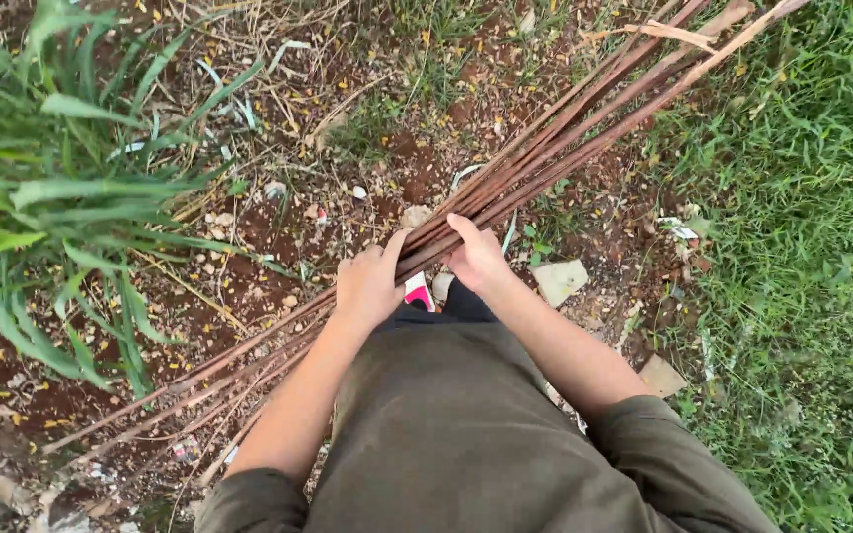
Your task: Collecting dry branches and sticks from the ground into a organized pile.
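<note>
1. Standing on red-brown soil point(249, 227), seen from above, with an olive-green shirt point(446, 434) filling the lower middle of the view.
2. Left hand point(369, 283): closed around a bundle of thin reddish-brown sticks point(565, 148), thumb lying over the top of the bundle.
3. Right hand point(478, 259): also closed on the same bundle, just beside the left hand, a little higher along the sticks.
4. Bundle held in front of the body at about waist level, running on a diagonal from the lower left to the upper right corner.
5. Upper ends of the sticks packed close together and passing out of the view at the top right; lower ends spreading apart like a fan near the ground at the lower left.
6. Not possible to tell if the lower tips touch the soil.
7. Pink and white shoe point(418, 293) visible between the two hands, below the bundle.
8. Long green leaves of a plant point(51, 197) on the left side, close to the spread ends.
9. Grass point(802, 247) covering the right side.
10. Flat pale stone point(559, 280) on the soil just right of the right hand; another stone point(660, 376) lower, near the right forearm.
11. Small yellow fallen leaves and dry stalks scattered over the soil.
</note>
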